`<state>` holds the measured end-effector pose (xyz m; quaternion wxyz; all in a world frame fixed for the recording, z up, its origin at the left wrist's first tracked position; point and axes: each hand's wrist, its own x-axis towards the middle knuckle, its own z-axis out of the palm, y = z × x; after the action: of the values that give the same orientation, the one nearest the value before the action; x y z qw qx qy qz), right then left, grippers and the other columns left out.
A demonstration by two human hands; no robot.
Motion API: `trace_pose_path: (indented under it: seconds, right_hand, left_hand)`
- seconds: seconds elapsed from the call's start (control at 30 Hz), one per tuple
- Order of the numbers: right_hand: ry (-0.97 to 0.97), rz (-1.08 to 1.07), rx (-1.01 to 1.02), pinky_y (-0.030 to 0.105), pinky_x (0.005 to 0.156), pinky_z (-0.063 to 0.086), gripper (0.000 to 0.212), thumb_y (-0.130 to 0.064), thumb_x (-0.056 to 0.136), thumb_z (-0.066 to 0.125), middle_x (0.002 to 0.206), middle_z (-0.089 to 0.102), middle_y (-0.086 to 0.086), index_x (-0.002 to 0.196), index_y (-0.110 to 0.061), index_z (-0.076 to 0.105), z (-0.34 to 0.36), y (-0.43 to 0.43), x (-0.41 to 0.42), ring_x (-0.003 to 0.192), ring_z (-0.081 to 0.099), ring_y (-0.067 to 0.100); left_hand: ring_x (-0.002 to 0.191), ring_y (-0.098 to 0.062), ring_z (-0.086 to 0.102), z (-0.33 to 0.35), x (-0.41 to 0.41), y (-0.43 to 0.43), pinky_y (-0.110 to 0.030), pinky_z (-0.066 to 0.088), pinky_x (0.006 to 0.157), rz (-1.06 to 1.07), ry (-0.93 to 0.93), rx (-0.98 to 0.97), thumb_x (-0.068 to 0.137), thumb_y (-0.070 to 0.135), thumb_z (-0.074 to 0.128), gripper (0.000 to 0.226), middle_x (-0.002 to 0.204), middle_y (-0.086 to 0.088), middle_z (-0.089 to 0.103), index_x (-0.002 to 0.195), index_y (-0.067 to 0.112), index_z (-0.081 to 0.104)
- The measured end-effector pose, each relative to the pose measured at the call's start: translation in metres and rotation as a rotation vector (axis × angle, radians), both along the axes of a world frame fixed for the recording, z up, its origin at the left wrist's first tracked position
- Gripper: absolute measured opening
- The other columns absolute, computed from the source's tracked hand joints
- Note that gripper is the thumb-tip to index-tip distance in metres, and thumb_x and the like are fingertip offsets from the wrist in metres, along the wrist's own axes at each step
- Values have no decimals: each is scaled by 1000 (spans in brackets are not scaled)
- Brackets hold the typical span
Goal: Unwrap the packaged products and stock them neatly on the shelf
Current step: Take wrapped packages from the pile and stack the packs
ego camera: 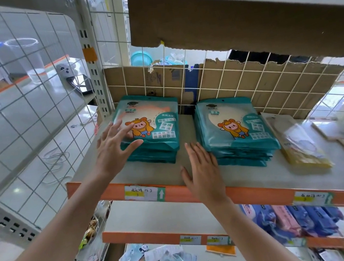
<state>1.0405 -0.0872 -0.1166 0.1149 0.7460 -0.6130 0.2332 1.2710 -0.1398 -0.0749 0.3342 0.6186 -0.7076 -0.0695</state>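
Wire grid side panel [23,105]: stands at the left end of the shelf [141,171], upright.

Left hand [112,146]: fingers straight and spread wide, holding nothing. Fingertips lie over the left edge of the top packet, thumb at the front-left corner of the stack. Firm contact cannot be confirmed.

Left stack of teal packets [151,130]: lying flat near the shelf's left end, set back from the front edge and close to the rear grid. Packets lie roughly squared, cartoon figure facing up.

Right hand [202,170]: palm down, fingers straight and close together, holding nothing. It sits over bare shelf at the front edge, between the two stacks, fingertips just beside the front-left corner of the right stack.

Right stack of teal packets [236,131]: flat at mid-shelf, apart from the left stack, lower packets slightly fanned at the front.

Yellow packet [298,147]: just beside the right stack on its right, lying at an angle toward the front edge; blurred.

Cardboard [247,82]: behind the rear grid, torn along its top.

Price label [144,193]: fixed on the orange front edge [250,194], below the left stack
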Motion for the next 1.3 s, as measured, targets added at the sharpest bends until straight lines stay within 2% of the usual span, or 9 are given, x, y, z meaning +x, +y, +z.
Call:
trace_pose_path:
  seconds: [0.07,0.27,0.47,0.67,0.87,0.97,1.07,1.2,1.3]
  right_hand:
    - [-4,-1,0,41,103,35,55,-39,91,35,132,56,9,135,-8,46,0,0,0,125,51,24]
    - [-8,-3,11,42,104,35,55,-39,91,34,133,55,9,136,-8,45,-1,0,0,126,50,24]
    - [-13,31,-6,40,103,35,52,-36,91,37,131,56,9,134,-9,47,2,2,-1,124,51,25]
    - [-71,59,-17,38,105,27,49,-30,89,40,135,53,11,133,-10,46,9,18,-4,126,49,26]
    - [-24,-43,41,42,106,33,54,-34,87,39,139,49,12,137,-13,41,14,48,-39,130,44,27]
    - [7,-124,64,44,104,37,58,-38,85,37,139,49,13,136,-12,44,20,62,-68,129,45,28]
    - [16,-182,84,45,104,35,58,-39,85,37,139,48,15,136,-11,45,27,74,-101,130,45,31]
    - [-41,-193,93,47,106,32,58,-32,84,43,142,44,18,138,-10,44,39,92,-150,132,41,34]
    - [-32,-210,121,47,103,37,59,-36,83,37,139,48,17,135,-12,47,49,109,-189,129,45,34]
  left_hand:
    - [141,-26,15,1,1,-2,-46,11,111,-21,-35,6,71,73,32,81,152,-4,28,137,28,45]
    - [139,-24,19,0,6,-4,-38,10,111,-40,-148,3,71,74,33,82,151,-4,29,138,29,42]
    - [143,-22,15,13,8,-2,-47,-4,115,-90,-179,-56,70,76,29,84,152,-3,28,137,26,44]
    - [142,-24,19,29,-7,-1,-48,-1,115,-199,-269,-158,79,67,30,73,149,-7,33,134,23,48]
    - [141,-28,21,27,-54,12,-47,4,115,-326,-378,-162,79,67,26,76,149,-11,32,137,21,46]
    - [144,-21,13,27,-86,26,-43,-1,116,-366,-400,-150,81,63,32,71,154,-5,24,141,26,38]
    - [144,-18,9,29,-123,40,-42,-3,115,-413,-401,-129,78,67,25,77,155,-2,19,142,27,35]
    - [144,-20,11,32,-173,60,-44,-2,115,-447,-418,-130,72,69,16,84,155,-4,21,143,27,33]
    - [144,-21,13,35,-214,80,-45,2,115,-453,-402,-126,70,68,15,87,153,-7,24,143,25,34]
